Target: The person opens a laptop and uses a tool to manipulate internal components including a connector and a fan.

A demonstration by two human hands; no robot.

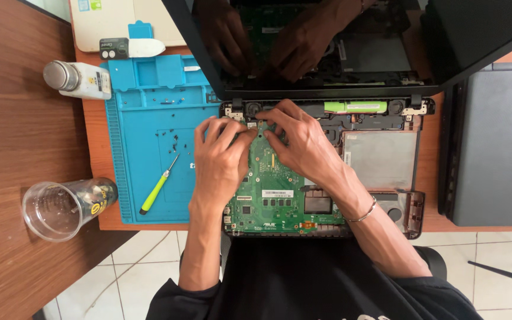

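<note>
- Two hands meet at the top edge of the green board [280, 189], which lies in the opened laptop base [380, 160] under the tilted-back screen [475, 29].
- Blue mat [149, 136], left of the base: it holds loose screws [174, 142] and a yellow-green screwdriver [158, 189]; best to keep sleeves off it.
- Left hand [220, 157]: fingers curled, tips pinching narrowly at the board's edge; what they grip cannot be told.
- Right hand [303, 142]: fingers bent and close, pressing just beside the left; a light, even pull would suit a small connector.
</note>
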